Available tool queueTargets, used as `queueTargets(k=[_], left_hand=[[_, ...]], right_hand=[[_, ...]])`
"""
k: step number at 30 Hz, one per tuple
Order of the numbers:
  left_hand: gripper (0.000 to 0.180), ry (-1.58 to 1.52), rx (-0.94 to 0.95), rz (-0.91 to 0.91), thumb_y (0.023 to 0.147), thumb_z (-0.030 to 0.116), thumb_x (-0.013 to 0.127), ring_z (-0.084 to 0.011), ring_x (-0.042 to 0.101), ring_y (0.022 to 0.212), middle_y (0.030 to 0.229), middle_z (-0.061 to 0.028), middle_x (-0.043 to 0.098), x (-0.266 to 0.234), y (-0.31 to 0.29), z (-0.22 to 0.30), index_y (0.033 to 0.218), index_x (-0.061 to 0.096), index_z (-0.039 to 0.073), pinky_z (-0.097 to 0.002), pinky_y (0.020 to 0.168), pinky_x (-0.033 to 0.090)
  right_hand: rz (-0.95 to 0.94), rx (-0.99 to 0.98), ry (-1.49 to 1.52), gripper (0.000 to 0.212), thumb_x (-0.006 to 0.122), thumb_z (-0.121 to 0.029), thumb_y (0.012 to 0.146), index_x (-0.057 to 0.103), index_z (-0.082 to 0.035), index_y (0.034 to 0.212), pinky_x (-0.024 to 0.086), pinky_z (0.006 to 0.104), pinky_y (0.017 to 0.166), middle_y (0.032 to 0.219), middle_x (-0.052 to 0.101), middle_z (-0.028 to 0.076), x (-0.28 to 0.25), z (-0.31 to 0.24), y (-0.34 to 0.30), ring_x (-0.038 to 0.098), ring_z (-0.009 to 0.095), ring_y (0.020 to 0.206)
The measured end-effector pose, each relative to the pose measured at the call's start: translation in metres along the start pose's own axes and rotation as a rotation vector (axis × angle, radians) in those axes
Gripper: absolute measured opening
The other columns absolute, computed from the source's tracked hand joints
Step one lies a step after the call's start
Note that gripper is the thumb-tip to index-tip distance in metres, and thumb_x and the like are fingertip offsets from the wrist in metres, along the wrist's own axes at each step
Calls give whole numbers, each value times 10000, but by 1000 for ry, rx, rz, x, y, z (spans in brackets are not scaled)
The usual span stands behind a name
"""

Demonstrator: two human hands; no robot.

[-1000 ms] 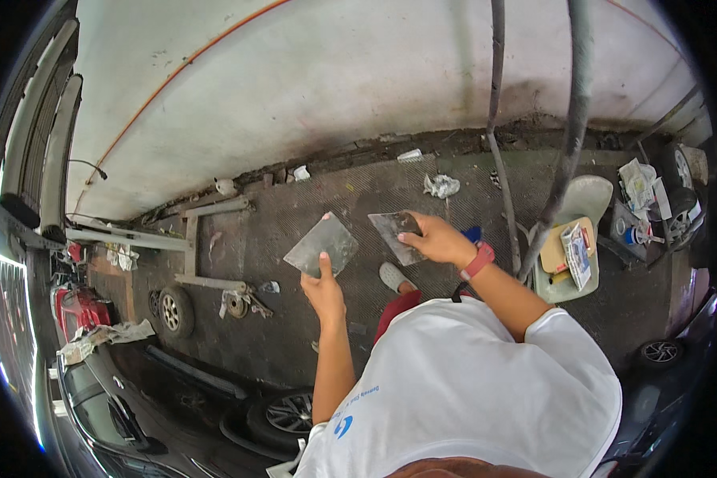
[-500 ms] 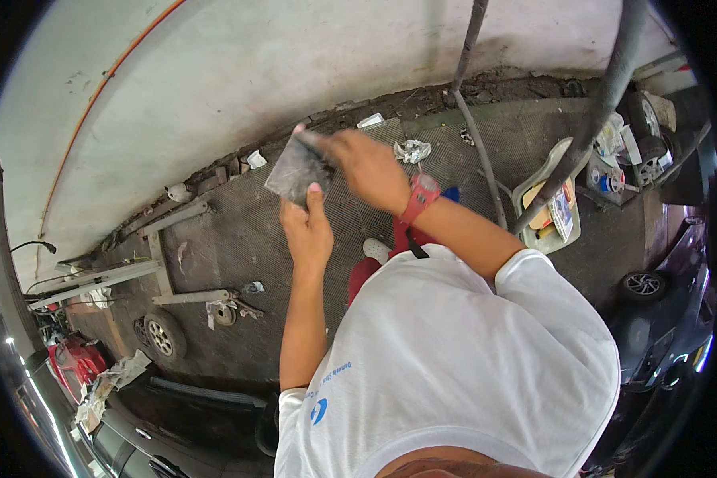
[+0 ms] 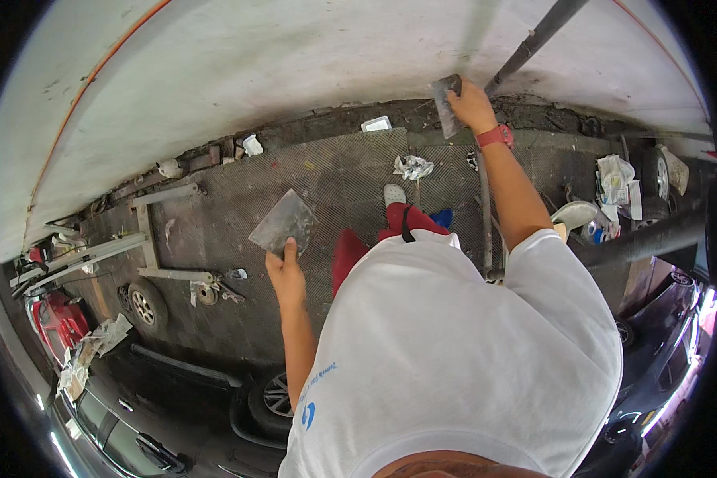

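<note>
Putty knife [image 3: 444, 107] stands nearly upright, blade flat on the white wall [image 3: 295, 64], gripped in the right hand [image 3: 472, 103] with that arm stretched forward. Left hand [image 3: 285, 275], arm bent, clasps a grey mortar board [image 3: 284, 223] tilted over the platform. Crumpled white paper [image 3: 413, 167] lies nearby.

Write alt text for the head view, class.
Seen from above, a person's right hand presses a trowel against a white wall, while the left hand holds a flat grey board over a dark platform.
</note>
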State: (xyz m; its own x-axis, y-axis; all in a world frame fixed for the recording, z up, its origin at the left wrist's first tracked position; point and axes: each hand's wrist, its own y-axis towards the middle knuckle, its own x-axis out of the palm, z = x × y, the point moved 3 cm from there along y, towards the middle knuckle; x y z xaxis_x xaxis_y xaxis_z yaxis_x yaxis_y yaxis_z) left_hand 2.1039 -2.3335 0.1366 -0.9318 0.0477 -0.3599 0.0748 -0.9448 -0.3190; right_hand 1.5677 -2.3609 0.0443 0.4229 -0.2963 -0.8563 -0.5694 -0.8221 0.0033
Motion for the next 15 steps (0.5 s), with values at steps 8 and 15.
queueTargets(k=[8, 15], left_hand=[[379, -220, -61, 33, 1012, 211, 667, -204, 557, 1111, 1241, -102, 626, 45, 21, 10, 1280, 582, -42, -330, 1011, 393], [399, -103, -43, 18, 1045, 217, 619, -239, 591, 1185, 1260, -134, 647, 72, 44, 42, 1312, 586, -77, -356, 1062, 409]], right_hand=[[-149, 20, -129, 567, 638, -319, 876, 605, 50, 1306, 490, 513, 1046, 1247, 659, 329, -32, 61, 73, 616, 486, 1198], [-221, 5, 73, 547, 647, -288, 856, 636, 54, 1283, 481, 456, 1058, 1257, 669, 312, -61, 82, 115, 627, 453, 1207]])
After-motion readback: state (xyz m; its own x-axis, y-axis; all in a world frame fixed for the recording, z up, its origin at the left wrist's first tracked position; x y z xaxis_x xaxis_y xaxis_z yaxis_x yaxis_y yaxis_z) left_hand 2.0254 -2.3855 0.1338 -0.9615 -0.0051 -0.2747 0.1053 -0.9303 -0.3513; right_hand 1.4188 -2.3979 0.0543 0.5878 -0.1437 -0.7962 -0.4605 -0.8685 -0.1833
